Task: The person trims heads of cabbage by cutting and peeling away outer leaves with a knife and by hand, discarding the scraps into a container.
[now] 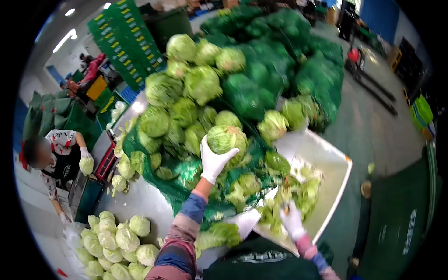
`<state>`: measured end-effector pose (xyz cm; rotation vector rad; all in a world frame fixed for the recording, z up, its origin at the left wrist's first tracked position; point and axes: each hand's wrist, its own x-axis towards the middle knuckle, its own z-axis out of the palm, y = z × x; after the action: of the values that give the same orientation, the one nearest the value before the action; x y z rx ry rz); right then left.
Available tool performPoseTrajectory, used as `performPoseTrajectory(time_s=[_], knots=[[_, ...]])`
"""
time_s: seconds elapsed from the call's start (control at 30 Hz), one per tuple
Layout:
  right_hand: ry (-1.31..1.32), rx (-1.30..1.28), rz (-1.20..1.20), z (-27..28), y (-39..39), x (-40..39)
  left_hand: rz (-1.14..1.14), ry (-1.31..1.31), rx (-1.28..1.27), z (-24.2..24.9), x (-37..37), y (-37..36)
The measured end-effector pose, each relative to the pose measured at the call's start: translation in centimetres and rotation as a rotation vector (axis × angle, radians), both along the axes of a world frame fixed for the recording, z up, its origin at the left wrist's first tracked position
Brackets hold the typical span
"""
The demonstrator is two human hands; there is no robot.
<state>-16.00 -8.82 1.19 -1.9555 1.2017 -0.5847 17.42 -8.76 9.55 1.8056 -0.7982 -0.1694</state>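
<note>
My left hand [214, 161], in a white glove, is closed around a green cabbage [227, 139] and holds it in front of the heap. Loose cabbages [155, 121] and a green mesh bag [163, 189] lie around it. My right hand [292, 221], also gloved, is closed over the white bin on a narrow blurred tool that looks like a knife [285, 192]. Below and beside that hand, cut-off cabbage leaves [308, 198] lie in the white bin [333, 179]. One large leaf [221, 235] rests near my body.
Trimmed pale cabbages [126, 239] are piled at the front left of the metal table [145, 200]. Across it, a co-worker [60, 158] holds a cabbage. Full green mesh sacks [261, 65] stand behind the heap. Green crates [125, 39] and a pallet jack [368, 79] are farther back.
</note>
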Motion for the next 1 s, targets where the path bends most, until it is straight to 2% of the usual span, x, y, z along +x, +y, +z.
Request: performPoseTrajectory(time_s=[0.07, 0.13, 0.23, 0.3, 0.33, 0.4, 0.47, 0.53, 0.63, 0.73, 0.87, 0.93, 1.0], knots=[[-0.146, -0.045, 0.022, 2.6, -0.3, 1.3, -0.133, -0.038, 0.217, 0.9, -4.6, 3.5], [-0.134, -0.148, 0.066, 3.7, -0.6, 2.1, -0.248, 0.007, 0.398, 0.2, -7.9, 6.1], [0.062, -0.059, 0.19, 2.6, -0.2, 1.5, -0.326, 0.13, 0.478, -5.4, -11.1, 8.8], [0.215, -0.065, 0.277, 0.5, 0.4, 0.7, -0.404, -0.028, 0.648, -7.2, -12.5, 9.6], [0.217, -0.047, 0.273, -0.3, 1.0, 0.3, -0.412, -0.023, 0.664, -7.3, -12.9, 10.1], [0.221, -0.068, 0.311, -1.2, 1.7, -0.5, -0.345, 0.284, 0.53, -7.0, -13.0, 9.7], [0.207, -0.1, 0.323, -1.6, 2.3, -0.6, -0.409, 0.339, 0.592, -8.4, -11.6, 9.8], [0.195, -0.139, 0.352, -1.8, 2.7, -0.3, -0.399, 0.29, 0.663, -7.6, -11.8, 9.5], [0.236, -0.137, 0.363, -1.9, 2.6, 0.2, -0.432, 0.423, 0.568, -8.5, -11.8, 9.6], [0.277, -0.086, 0.412, -2.4, 1.5, 0.6, -0.419, 0.334, 0.553, -8.5, -12.1, 9.7], [0.261, -0.034, 0.494, -2.2, 0.8, 0.6, -0.456, 0.395, 0.467, -9.6, -11.4, 10.0], [0.309, -0.015, 0.487, -3.1, 0.7, 1.5, -0.442, 0.295, 0.518, -8.4, -11.9, 9.9], [0.351, -0.008, 0.477, -3.2, -0.2, 2.5, -0.407, 0.323, 0.502, -10.1, -11.5, 9.7]])
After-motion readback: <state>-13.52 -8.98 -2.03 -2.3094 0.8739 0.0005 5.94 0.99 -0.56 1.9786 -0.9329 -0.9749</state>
